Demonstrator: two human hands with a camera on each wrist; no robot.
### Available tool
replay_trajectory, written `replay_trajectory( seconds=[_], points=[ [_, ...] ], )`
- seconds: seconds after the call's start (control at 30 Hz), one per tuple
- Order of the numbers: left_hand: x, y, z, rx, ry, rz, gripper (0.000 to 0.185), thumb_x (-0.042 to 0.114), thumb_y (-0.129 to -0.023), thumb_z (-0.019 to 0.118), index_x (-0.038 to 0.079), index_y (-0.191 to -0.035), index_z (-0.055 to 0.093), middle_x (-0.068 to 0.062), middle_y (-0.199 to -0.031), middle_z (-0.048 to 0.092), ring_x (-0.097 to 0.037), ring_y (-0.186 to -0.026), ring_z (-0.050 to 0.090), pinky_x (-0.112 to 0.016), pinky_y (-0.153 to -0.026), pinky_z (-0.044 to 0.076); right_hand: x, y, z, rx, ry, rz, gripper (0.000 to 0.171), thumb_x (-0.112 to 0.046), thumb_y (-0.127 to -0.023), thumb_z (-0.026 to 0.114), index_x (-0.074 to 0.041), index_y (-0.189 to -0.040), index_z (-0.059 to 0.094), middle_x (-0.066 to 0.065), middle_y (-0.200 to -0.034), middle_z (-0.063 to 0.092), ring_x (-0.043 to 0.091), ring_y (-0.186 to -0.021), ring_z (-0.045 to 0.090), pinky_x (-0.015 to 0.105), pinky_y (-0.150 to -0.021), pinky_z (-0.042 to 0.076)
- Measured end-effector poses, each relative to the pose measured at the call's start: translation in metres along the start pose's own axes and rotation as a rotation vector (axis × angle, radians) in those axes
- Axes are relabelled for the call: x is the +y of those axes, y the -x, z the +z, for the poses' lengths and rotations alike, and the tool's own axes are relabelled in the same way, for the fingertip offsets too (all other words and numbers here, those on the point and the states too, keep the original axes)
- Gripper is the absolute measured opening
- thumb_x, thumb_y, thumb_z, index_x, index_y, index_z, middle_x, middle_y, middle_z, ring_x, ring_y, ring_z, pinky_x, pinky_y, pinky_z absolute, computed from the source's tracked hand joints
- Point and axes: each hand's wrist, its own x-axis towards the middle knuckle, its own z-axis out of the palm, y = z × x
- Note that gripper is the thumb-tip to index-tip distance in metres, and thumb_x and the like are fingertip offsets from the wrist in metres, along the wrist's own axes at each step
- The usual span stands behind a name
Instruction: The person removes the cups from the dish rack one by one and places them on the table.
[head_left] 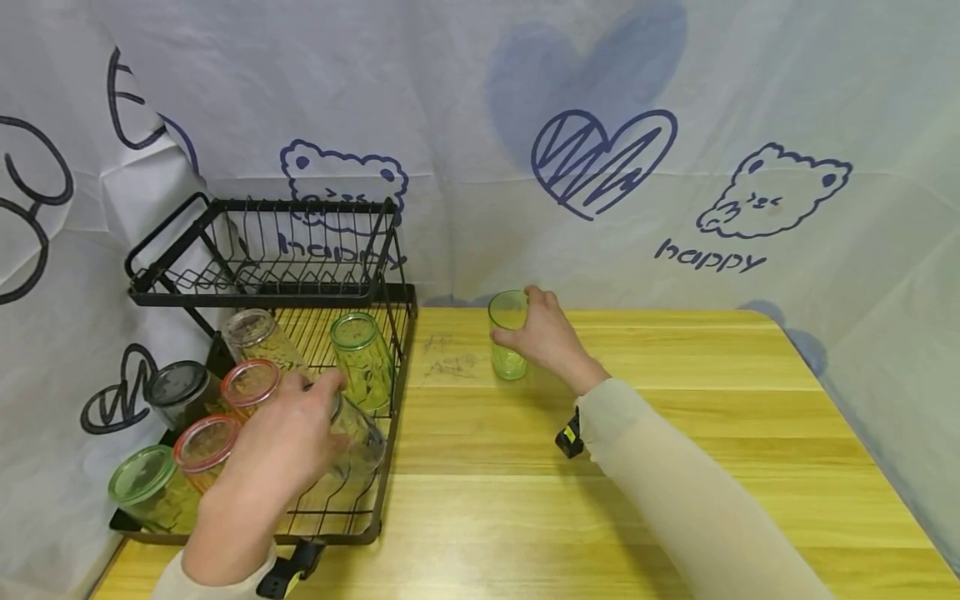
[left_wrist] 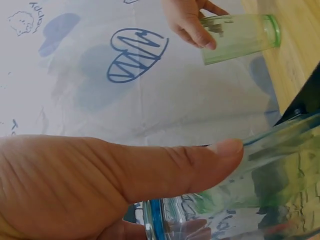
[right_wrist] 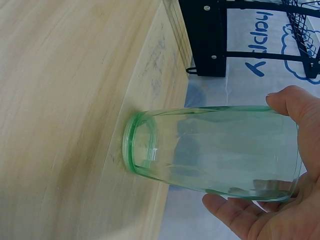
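Note:
My right hand (head_left: 551, 337) grips a green drinking glass (head_left: 510, 358) near its upper rim, thumb on one side and fingers on the other. That glass stands upright, its thick base at the wooden tabletop in the right wrist view. Over the lower level of a black dish rack (head_left: 386, 500), my left hand (head_left: 281, 442) holds a clear bluish glass (head_left: 362, 446). Its thumb lies along the glass wall (left_wrist: 280, 185) in the left wrist view; its other fingers are mostly hidden. Just behind this glass, a green glass (head_left: 363, 367) stands upside down in the rack.
Left of my left hand, the rack holds several upside-down glasses: a green one (head_left: 146, 483), red-tinted ones (head_left: 206, 450), a dark one (head_left: 180, 392) and a clear one (head_left: 258, 337). Above them is the upper basket (head_left: 255, 292). A printed cloth (head_left: 465, 225) hangs behind the wooden table (head_left: 675, 358).

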Motion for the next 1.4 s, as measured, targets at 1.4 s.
replay_trajectory(
  seconds=[1.4],
  points=[
    [0.008,0.019,0.016,0.048,0.562,-0.149,0.084,0.049,-0.090,0.083,0.019,-0.154,0.038,-0.017,-0.130,0.054,-0.031,-0.097,0.060,-0.038,-0.074,0.052,0.002,0.013,-0.012,0.079,-0.087,-0.020,0.112,-0.064,-0.092,0.073,-0.004,-0.168,0.016,0.025,-0.168,0.030,0.045,-0.153,0.036,0.060,-0.125,0.035]
  ],
)
